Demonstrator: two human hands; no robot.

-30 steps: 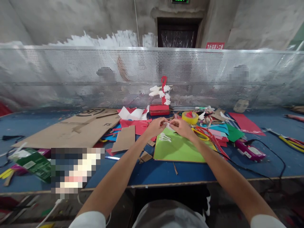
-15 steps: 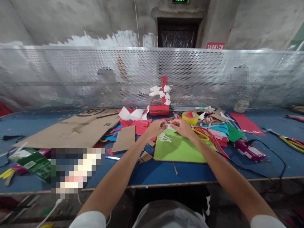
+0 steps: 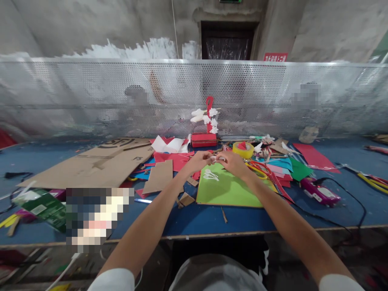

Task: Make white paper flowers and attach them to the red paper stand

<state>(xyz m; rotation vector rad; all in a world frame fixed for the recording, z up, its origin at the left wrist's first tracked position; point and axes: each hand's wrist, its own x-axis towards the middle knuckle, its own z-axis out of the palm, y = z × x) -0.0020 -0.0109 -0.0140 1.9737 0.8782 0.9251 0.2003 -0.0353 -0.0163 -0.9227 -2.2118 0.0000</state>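
Observation:
My left hand and my right hand meet over the far edge of a lime-green board. Both are closed, thumbs and fingers pinching a small piece of white paper between them. My fingers hide most of that piece. On the board's upper left lie small white paper cutouts. Behind my hands stands a red box-shaped base with a hooked red upright bearing white paper flowers.
Cardboard sheets cover the left. Yellow tape, scissors and coloured paper scraps lie right of my hands, with a purple device and its black cord farther right. A perforated metal screen closes off the table's back.
The fingers of both hands have shifted slightly around the white paper, which now shows as a narrower strip. The things on the table lie as before.

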